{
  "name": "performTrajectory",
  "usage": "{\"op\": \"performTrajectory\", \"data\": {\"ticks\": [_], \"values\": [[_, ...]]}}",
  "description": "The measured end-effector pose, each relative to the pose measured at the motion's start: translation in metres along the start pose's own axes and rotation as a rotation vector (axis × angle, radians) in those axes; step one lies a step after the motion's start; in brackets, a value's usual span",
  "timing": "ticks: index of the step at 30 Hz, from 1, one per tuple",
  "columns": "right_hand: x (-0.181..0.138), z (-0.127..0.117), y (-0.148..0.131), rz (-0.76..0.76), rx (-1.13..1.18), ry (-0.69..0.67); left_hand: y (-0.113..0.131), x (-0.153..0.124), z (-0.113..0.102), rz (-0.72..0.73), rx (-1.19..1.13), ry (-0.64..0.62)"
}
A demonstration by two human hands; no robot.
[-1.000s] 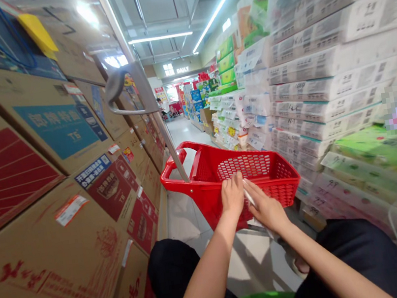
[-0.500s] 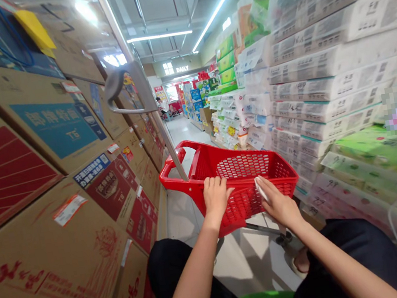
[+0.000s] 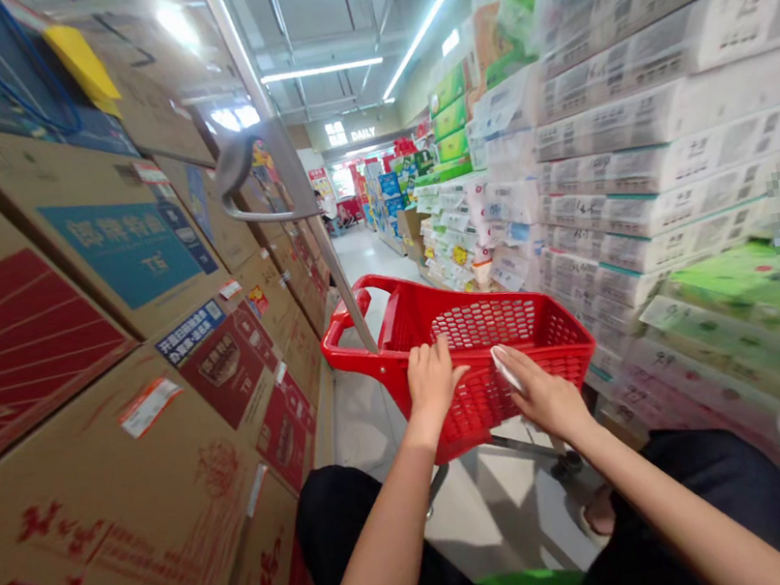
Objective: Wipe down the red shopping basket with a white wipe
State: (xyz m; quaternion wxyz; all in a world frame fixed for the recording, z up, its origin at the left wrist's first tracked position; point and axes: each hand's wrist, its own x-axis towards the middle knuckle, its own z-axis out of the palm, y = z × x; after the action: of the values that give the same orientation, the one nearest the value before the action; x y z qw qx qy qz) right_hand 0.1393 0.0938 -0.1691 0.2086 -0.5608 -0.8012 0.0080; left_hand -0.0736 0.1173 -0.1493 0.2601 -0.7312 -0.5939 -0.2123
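Since a second ago both hands have slid apart along the near rim of the red basket point(image 3: 514, 337): the left hand point(image 3: 433, 382) has moved leftward and now clasps the rim with its fingers curled over the edge, while the right hand point(image 3: 541, 395) sits just beside it on the same rim. That right grip is clenched around a white wipe point(image 3: 506, 370), pressing it against the red plastic. The basket stands on the pale aisle floor point(image 3: 362, 257), close in front of the person's dark-trousered knees, its long grey pull handle point(image 3: 263, 179) rising up and away to the left. Brown cardboard cartons point(image 3: 101, 375) with red and blue printing are stacked along the left side of the aisle. Wrapped packs of tissue paper point(image 3: 634, 158) are piled high on the right, very near the basket's far side.
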Motion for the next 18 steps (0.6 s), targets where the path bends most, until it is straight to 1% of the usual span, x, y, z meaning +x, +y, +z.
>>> {"op": "performTrajectory", "data": {"ticks": [2,5,7,8,10,12,14,16,18], "values": [[0.001,0.0,-0.01,0.006,0.014,-0.006,0.005,0.002,0.001,-0.007,0.008,0.0],[0.004,0.0,-0.033,-0.074,0.051,0.003,0.014,0.004,0.001,-0.007,0.011,-0.011],[0.006,-0.001,-0.037,-0.117,0.054,0.007,0.018,0.005,-0.001,-0.005,0.011,-0.022],[0.006,-0.002,-0.034,-0.118,0.045,0.005,0.018,0.006,-0.003,-0.002,0.009,-0.027],[0.005,-0.002,-0.019,-0.088,0.015,-0.001,0.015,0.007,-0.007,0.025,-0.009,-0.042],[0.004,-0.003,0.001,-0.042,-0.013,0.006,0.006,0.007,-0.014,0.091,-0.046,-0.055],[0.002,-0.002,0.015,-0.012,-0.03,0.011,-0.005,0.006,-0.022,0.154,-0.066,-0.038],[0.001,-0.001,0.02,0.008,-0.034,0.012,-0.014,0.005,-0.028,0.143,-0.041,-0.007],[0.003,0.0,0.014,0.029,-0.019,0.011,-0.019,0.004,-0.031,0.086,-0.007,-0.007]]}}
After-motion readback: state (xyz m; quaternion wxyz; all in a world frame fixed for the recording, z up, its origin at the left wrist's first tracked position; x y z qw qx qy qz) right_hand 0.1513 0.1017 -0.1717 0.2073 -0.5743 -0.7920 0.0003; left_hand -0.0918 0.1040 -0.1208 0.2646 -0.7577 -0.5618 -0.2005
